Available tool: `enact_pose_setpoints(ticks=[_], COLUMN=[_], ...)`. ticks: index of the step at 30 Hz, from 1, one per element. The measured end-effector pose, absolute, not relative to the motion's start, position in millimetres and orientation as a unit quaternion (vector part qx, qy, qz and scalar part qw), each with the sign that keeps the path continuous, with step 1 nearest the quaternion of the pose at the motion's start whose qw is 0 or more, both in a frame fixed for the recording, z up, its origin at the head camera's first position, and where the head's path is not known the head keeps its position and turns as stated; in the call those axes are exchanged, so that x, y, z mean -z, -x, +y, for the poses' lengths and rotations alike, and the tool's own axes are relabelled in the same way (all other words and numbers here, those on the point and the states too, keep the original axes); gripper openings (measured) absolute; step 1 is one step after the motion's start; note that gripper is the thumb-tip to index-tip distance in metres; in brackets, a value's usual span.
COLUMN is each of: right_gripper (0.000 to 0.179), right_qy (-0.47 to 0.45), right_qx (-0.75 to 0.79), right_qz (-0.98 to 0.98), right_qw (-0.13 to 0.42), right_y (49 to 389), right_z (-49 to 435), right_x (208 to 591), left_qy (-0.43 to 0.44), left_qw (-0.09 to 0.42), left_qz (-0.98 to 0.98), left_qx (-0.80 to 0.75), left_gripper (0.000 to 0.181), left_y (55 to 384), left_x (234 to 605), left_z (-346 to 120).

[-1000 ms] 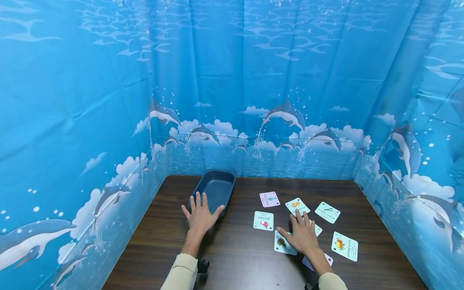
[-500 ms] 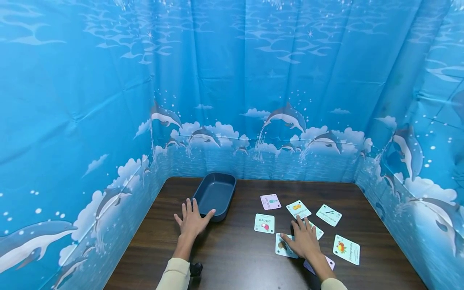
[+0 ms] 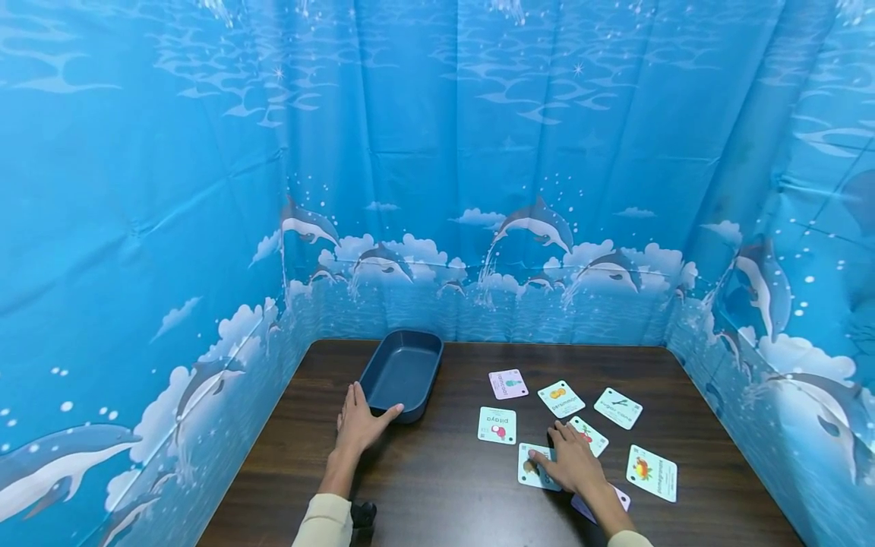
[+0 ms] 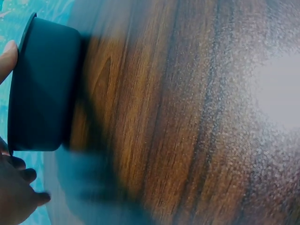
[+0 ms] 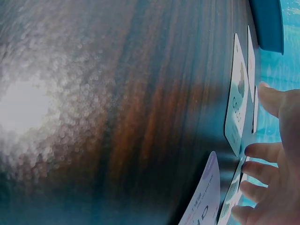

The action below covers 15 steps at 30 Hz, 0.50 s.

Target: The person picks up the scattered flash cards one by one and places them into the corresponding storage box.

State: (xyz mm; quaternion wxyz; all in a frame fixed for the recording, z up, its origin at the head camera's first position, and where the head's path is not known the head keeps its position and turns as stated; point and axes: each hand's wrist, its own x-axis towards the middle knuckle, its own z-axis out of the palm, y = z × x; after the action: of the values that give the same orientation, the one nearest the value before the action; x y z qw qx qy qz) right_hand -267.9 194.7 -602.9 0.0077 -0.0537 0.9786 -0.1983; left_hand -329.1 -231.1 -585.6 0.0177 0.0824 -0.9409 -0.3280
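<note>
My left hand [image 3: 358,427] is at the near left corner of a dark blue oblong tray [image 3: 418,357]. Its fingers lie together along the tray's left side, and the thumb is stretched out at the near end. In the left wrist view the thumb [image 4: 6,61] is at the tray's rim. Low over the cards is my right hand [image 3: 576,465], fingers slightly bent, its fingertips by a card with a red fruit picture [image 3: 592,437]. Under its thumb lies a coconut card [image 3: 529,472]. A purple card [image 3: 618,498] is partly hidden by the right wrist.
Other cards lie flat around the right hand: a pink raincoat card [image 3: 508,384], a persimmon card [image 3: 560,398], a sugar cane card [image 3: 618,409], a pitaya card [image 3: 497,425] and an orange-fruit card [image 3: 652,472]. Blue dolphin curtains [image 3: 506,311] border the dark wooden table [image 3: 437,486].
My left hand has come from above the tray, down and left to its near left corner, fingers drawing together. The right hand has lowered slightly, fingers less spread. Tray and cards stay in place.
</note>
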Motion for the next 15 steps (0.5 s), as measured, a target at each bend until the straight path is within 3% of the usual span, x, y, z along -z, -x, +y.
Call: enact_pose_setpoints(ticks=[15], right_gripper=[0.072], right_qy=[0.061], right_qx=[0.202], right_qz=[0.977], right_qw=[-0.010], right_y=[266.9], right_z=[198.3], right_x=[602.6], left_qy=[-0.083], left_qw=[0.008], left_qz=[-0.906], left_qx=[0.415], left_gripper=[0.137], left_y=[334.7], left_x=[585.3], left_z=[-234.4])
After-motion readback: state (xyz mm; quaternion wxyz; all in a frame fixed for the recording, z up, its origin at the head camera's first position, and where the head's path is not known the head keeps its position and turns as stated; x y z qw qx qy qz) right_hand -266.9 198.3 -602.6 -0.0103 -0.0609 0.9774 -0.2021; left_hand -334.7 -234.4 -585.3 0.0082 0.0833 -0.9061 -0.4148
